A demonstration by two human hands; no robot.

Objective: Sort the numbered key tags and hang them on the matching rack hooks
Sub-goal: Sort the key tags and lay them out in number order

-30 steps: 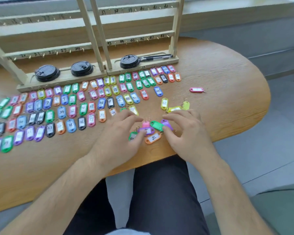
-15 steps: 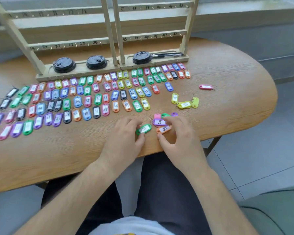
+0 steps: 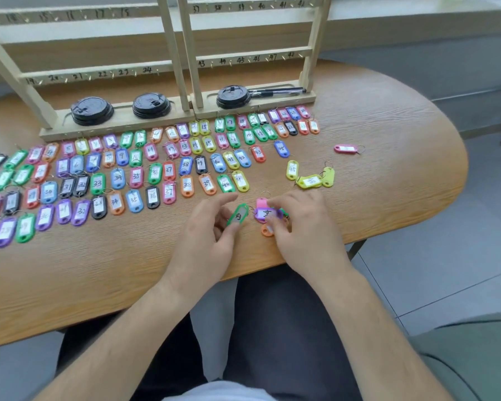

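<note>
Many coloured numbered key tags [image 3: 133, 175] lie in rows on the wooden table [image 3: 388, 125], in front of two wooden racks [image 3: 182, 68] with numbered hooks. My left hand [image 3: 209, 230] pinches a green tag [image 3: 238, 214] at its lower end, tilted up off the table. Just to its right, my right hand [image 3: 301, 224] pinches a purple tag [image 3: 265, 214] between thumb and forefinger. That tag lies on a small pile with a pink tag [image 3: 261, 202] and an orange tag [image 3: 266, 231], partly hidden by the fingers.
Three yellow tags [image 3: 310, 180] lie right of the rows, and a lone pink tag [image 3: 344, 148] farther right. Black cup lids [image 3: 91, 110] and a pen [image 3: 278, 91] sit on the rack bases. The table's rounded edge is close to my right hand.
My left hand has drawn the green tag out of the pile to the left and tipped it up. My right hand stays on the pile, now pinching the purple tag.
</note>
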